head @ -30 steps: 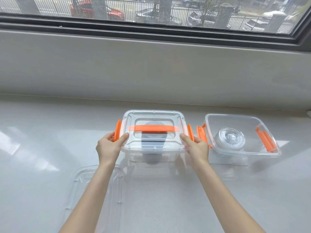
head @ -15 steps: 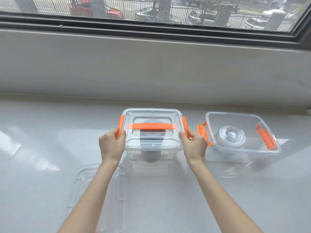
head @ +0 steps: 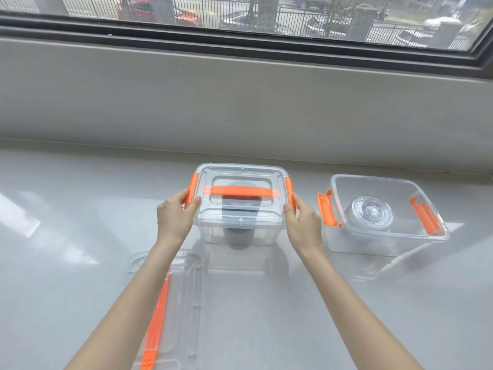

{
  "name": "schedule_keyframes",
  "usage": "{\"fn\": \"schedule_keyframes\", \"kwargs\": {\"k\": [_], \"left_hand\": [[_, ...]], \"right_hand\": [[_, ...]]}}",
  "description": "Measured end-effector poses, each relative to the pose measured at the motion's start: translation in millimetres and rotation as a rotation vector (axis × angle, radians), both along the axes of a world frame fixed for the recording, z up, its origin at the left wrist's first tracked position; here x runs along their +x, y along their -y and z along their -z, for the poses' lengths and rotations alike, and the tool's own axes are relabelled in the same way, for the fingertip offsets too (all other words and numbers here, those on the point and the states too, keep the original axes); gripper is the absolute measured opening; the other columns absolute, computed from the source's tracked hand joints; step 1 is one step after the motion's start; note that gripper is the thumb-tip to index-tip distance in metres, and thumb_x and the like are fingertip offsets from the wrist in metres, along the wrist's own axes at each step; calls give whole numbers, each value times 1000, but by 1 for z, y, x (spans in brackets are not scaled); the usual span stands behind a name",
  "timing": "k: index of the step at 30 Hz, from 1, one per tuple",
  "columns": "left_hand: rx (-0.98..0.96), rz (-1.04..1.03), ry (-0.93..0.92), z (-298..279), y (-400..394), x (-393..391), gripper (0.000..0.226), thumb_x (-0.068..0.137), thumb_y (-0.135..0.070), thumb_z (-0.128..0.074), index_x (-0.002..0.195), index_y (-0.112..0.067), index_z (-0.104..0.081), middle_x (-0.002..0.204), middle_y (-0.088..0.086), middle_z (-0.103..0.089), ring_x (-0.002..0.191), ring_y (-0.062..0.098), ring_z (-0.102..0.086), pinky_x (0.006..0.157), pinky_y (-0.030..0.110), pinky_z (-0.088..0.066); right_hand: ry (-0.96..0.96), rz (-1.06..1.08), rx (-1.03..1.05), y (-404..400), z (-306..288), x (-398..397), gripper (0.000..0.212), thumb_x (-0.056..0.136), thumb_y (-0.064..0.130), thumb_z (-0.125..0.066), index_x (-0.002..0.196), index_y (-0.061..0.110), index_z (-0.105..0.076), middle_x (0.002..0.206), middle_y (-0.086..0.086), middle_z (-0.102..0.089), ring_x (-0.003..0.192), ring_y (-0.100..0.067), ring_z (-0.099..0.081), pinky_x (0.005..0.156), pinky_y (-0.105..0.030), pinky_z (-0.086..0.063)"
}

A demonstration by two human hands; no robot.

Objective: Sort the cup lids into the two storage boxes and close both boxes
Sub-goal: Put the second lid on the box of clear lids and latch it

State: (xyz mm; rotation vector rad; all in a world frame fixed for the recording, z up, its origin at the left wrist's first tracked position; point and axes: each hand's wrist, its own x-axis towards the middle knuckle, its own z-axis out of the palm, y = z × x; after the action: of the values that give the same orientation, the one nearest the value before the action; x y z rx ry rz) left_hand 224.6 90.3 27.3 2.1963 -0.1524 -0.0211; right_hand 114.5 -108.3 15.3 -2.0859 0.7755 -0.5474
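We press both orange clips shut on the covered box (head: 240, 206), left hand (head: 174, 220) and right hand (head: 302, 225) clasping its sides; next, the loose cover (head: 184, 311) must go on the open box (head: 386, 244).

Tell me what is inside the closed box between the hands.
Through the clear closed box, a dark grey round stack of cup lids shows inside. The orange handle crosses over it, so its top and the number of lids cannot be seen.

Loose box lid (head: 184, 311) — partly arm-covered, perhaps cut off below.
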Motion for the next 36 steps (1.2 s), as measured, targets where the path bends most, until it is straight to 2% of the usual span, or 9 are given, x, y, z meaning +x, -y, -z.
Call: {"fn": "schedule_keyframes", "kwargs": {"k": [3,7,11,13,16,18,21,27,36], "left_hand": [[-80,3,-116,-1,-19,-10,63,86,-35,-58,141,-13,-36,139,13,-50,126,24,-48,102,34,-36],[6,-15,-140,15,-55,-38,52,88,-27,-55,136,-11,-41,141,11,-47,130,25,-43,105,36,-33],[303,-11,-156,43,-98,-64,49,86,-14,-55,132,-6,-45,140,14,-46,131,30,-41,104,38,-34],[468,-65,-225,54,-116,-73,54,84,-16,-55,135,-7,-40,141,16,-41,130,34,-38,101,44,-38],[580,-139,-377,61,-132,-86,59,83,-20,-55,136,-5,-34,140,20,-38,129,38,-36,99,46,-37],[565,-153,-418,67,-136,-92,54,84,-18,-53,133,-1,-36,134,23,-42,126,40,-37,99,44,-37],[549,-171,-411,73,-136,-97,48,84,-15,-52,128,2,-41,128,26,-47,122,41,-41,98,42,-36],[366,-293,-326,61,-133,-103,60,82,-21,-56,136,-5,-36,132,21,-48,124,36,-43,98,42,-38],[-94,-436,13,-19,-75,-99,29,85,-18,-54,112,-8,-57,109,15,-62,83,21,-52,79,30,-40]], "right_hand": [[35,21,-112,-20,-6,-4,55,88,31,-49,136,7,-39,140,-12,-45,132,-27,-33,113,-35,-23],[311,-131,-165,-74,-3,-18,42,84,26,-49,121,6,-52,116,-5,-58,106,-19,-52,96,-26,-39],[-177,-429,118,-114,23,-31,28,87,18,-53,113,9,-58,75,6,-56,76,-18,-57,74,-30,-46],[-461,-504,250,-125,42,-34,39,86,22,-53,123,9,-51,76,1,-56,75,-22,-57,69,-31,-47],[-583,-456,538,-143,57,-36,43,83,18,-54,124,8,-48,87,-7,-58,64,-21,-55,55,-28,-44],[-564,-388,709,-154,61,-35,27,82,13,-55,109,9,-55,90,-10,-56,60,-20,-54,51,-26,-42],[-537,-395,670,-160,66,-33,6,79,9,-52,83,11,-56,79,-13,-51,62,-22,-49,53,-30,-41],[-338,-348,728,-153,50,-45,26,86,5,-49,112,8,-54,76,0,-48,73,-19,-52,67,-34,-56],[180,-471,1107,-87,-20,-65,29,91,9,-51,120,10,-53,95,-3,-70,77,-17,-66,69,-30,-58]]}}
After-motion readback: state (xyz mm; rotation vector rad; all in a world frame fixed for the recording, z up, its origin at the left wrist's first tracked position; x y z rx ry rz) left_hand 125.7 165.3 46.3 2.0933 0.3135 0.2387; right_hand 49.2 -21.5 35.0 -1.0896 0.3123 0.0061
